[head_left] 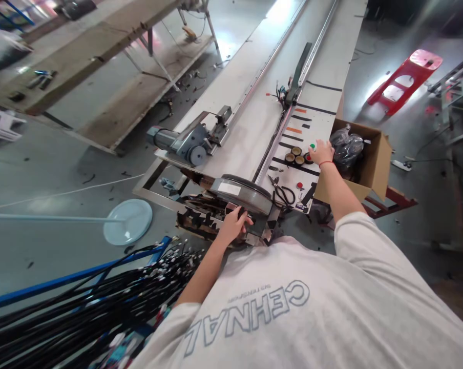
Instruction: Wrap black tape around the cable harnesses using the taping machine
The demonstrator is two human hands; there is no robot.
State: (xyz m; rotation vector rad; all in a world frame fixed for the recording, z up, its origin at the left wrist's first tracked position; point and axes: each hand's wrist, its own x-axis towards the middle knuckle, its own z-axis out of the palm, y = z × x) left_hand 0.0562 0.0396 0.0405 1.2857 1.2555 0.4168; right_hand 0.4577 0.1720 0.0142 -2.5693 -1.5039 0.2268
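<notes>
At the near end of the long white table (247, 123), my left hand (233, 226) is curled at a small dark piece below a round grey-and-black drum (241, 193). What its fingers hold cannot be made out. My right hand (322, 152), with a red cord at the wrist, reaches over the table's right side. Its fingers are apart, at a small green-topped piece (312, 146) and a round black piece with a red centre (309, 158). Several tape rolls (299, 160) lie just left of it. Black-handled scissors (283, 193) and a red button (299, 185) lie nearer me.
An open cardboard box (379, 161) with black plastic-wrapped contents stands by my right forearm. A motor unit (189, 141) and long metal rail (275, 138) are on the table. Black cables (112, 302) hang on a blue rack at left. A red stool (408, 82) stands far right.
</notes>
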